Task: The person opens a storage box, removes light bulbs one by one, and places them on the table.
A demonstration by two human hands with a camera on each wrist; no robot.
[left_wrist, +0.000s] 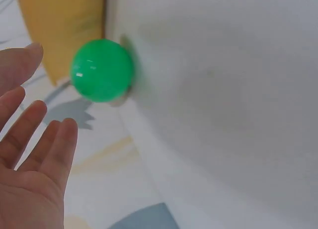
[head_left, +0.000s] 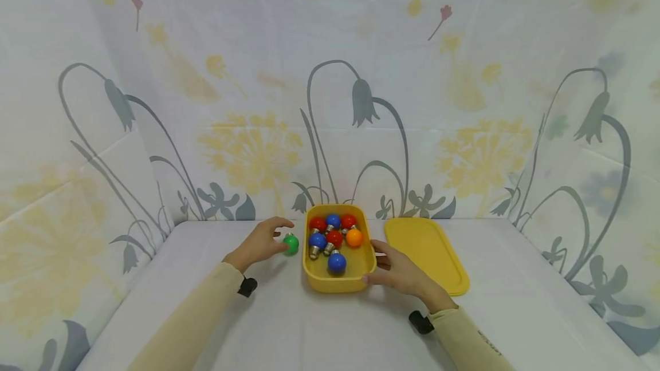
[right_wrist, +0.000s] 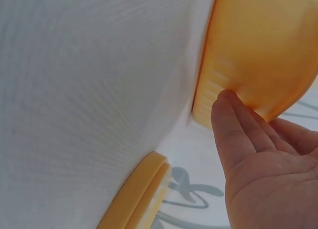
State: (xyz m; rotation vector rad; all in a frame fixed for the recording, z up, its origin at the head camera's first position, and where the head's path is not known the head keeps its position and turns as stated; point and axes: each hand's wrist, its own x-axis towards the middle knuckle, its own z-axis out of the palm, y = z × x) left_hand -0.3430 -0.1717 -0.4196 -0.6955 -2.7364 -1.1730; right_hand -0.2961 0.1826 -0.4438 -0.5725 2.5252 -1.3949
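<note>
A green light bulb lies on the white table just left of a yellow plastic box. Around its left side my left hand is spread, thumb and fingers apart; the left wrist view shows a gap between the fingertips and the green globe. Inside the box are several bulbs with metal screw bases: red, blue and orange. My right hand rests against the box's right side, its fingers nearly straight along the outer wall and its thumb by the front right corner.
A flat yellow lid lies on the table right of the box, beyond my right hand. Behind the table hangs a white cloth with printed flowers. Each wrist wears a small black camera.
</note>
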